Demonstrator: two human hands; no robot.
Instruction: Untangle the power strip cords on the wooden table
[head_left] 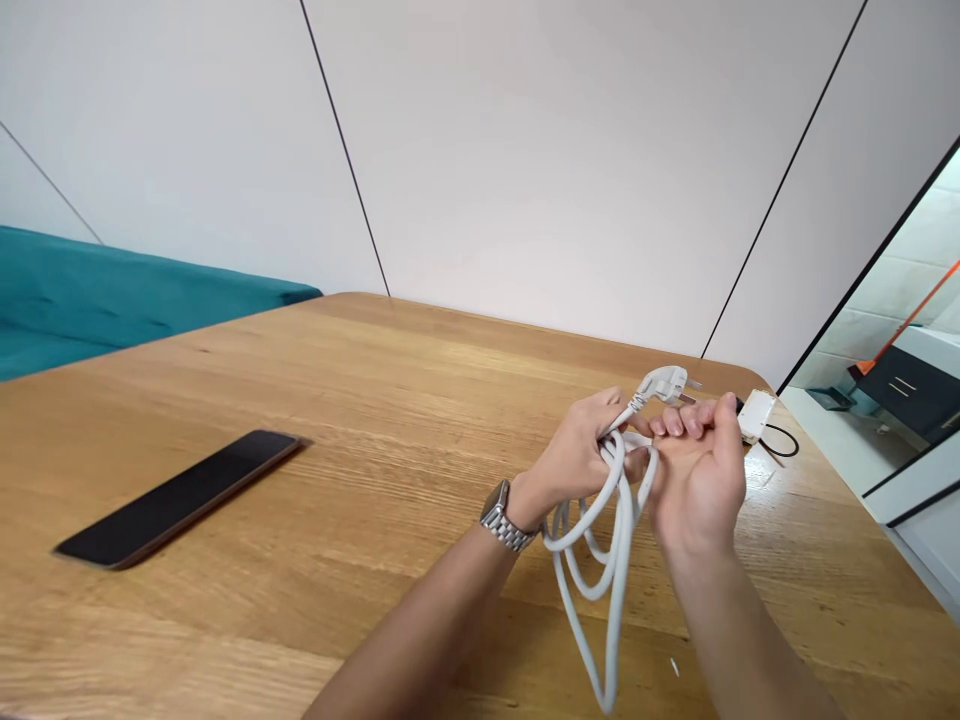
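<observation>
My left hand (581,447), with a watch (504,515) on its wrist, is closed around a looped white cable (619,560). The white plug (664,385) at the cable's end sticks up above the fingers, its metal prongs pointing right. Loops of the cable hang down between my forearms. Just right of the left hand, my right hand (697,475) is turned palm up with its fingers curled and the thumb raised. Its fingertips are beside the cable; whether they grip part of it is unclear.
A black tablet-like slab (184,495) lies on the left of the wooden table (360,400). Behind my right hand are a small white box (756,413) and a black cord (781,440). A teal sofa (150,295) stands at the left, and a pale wall (525,170) rises behind the table.
</observation>
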